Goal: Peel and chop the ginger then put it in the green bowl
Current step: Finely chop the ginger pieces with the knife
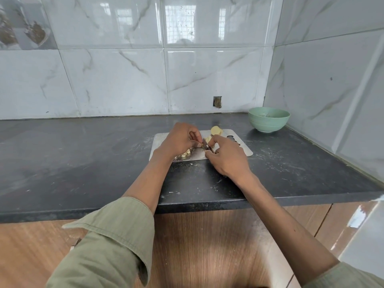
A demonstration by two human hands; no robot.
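A steel cutting board (241,151) lies on the dark counter. My left hand (178,140) rests on the board and pinches a small piece of ginger (200,144). My right hand (226,156) grips a knife (206,146), its blade down beside that piece. Chopped ginger bits (185,154) lie under my left hand. A larger peeled ginger chunk (216,130) sits at the board's far edge. The green bowl (268,119) stands at the back right of the counter, apart from the board.
The dark stone counter (83,154) runs to tiled walls at the back and right. Scraps and specks (214,187) lie on the counter near its front edge. A wooden cabinet front (207,246) is below.
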